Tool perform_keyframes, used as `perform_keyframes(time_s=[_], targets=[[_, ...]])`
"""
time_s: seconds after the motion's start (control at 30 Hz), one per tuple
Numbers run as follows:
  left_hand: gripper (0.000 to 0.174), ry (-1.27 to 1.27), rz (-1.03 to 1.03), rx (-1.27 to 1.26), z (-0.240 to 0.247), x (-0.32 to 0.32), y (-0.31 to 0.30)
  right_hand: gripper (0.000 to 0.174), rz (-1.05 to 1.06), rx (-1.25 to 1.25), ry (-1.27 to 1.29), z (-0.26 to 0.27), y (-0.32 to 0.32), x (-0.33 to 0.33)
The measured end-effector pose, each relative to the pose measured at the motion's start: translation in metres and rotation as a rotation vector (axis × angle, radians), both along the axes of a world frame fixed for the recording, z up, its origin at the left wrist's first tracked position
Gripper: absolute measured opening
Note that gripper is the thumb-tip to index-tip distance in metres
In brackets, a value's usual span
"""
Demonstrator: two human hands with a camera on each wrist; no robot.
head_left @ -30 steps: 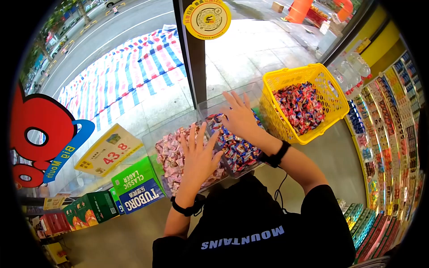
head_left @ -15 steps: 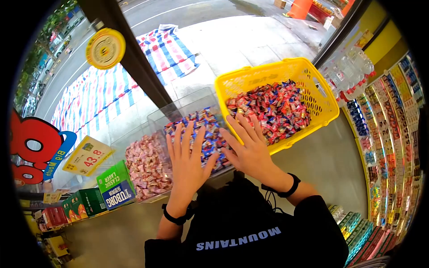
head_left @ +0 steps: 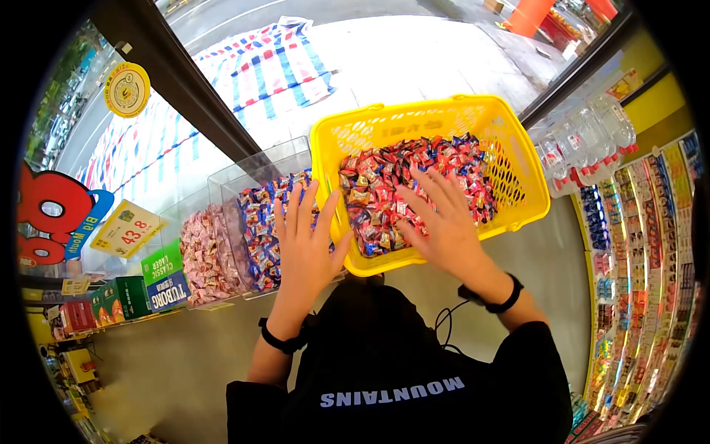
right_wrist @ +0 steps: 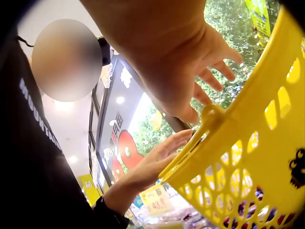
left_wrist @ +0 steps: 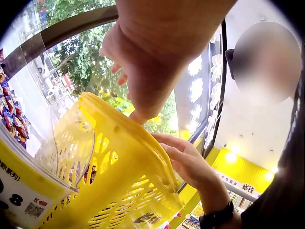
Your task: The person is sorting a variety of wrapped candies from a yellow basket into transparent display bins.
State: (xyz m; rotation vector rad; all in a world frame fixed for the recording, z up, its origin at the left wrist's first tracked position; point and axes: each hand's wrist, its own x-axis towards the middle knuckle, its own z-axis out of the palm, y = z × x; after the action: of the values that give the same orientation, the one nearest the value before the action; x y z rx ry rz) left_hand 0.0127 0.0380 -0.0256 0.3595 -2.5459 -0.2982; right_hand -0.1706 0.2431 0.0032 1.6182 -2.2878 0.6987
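In the head view a yellow basket [head_left: 436, 111] holds red and dark wrapped candies [head_left: 381, 185]. The right hand [head_left: 447, 229] hovers over its near side, fingers spread and straight. Over the basket's left edge and the blue-wrapped candies [head_left: 259, 222] is the left hand [head_left: 307, 248], also with spread, straight fingers. Neither hand holds a thing. Both wrist views show the hands, the left hand [left_wrist: 152, 76] and the right hand [right_wrist: 186, 71], above the basket's rim; whether either touches it I cannot tell.
Left of the basket stand clear bins, one with pink-wrapped candies [head_left: 211, 259], then a green and blue beer box [head_left: 164, 277] and a price sign [head_left: 127, 228]. Large bottles [head_left: 588, 144] stand behind right, stocked shelves [head_left: 651, 274] at the right, a window post [head_left: 177, 81] behind.
The view has shifted right, towards the basket. Both hands have moved right relative to the bins: the left from the pink candies, the right from the blue ones to over the basket.
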Motion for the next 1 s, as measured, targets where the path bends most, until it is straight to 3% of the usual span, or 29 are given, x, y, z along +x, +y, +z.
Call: perform_keyframes(time_s=[0.23,0.47,0.67,1.0], targets=[[0.068,-0.001,-0.03,0.02,-0.006,-0.001,-0.019,0.044,0.086,0.151,0.13,0.014,-0.044,-0.049],[0.065,-0.034,-0.033,0.119,-0.015,-0.004,-0.022,0.038,0.148,0.625,0.109,-0.058,-0.097,-0.108],[0.063,-0.056,-0.026,0.181,-0.017,-0.004,-0.023,0.031,0.086,0.608,0.227,-0.125,-0.117,-0.129],[0.061,-0.113,-0.043,0.217,-0.016,-0.006,-0.021,0.013,0.086,0.497,0.129,-0.125,-0.119,-0.129]])
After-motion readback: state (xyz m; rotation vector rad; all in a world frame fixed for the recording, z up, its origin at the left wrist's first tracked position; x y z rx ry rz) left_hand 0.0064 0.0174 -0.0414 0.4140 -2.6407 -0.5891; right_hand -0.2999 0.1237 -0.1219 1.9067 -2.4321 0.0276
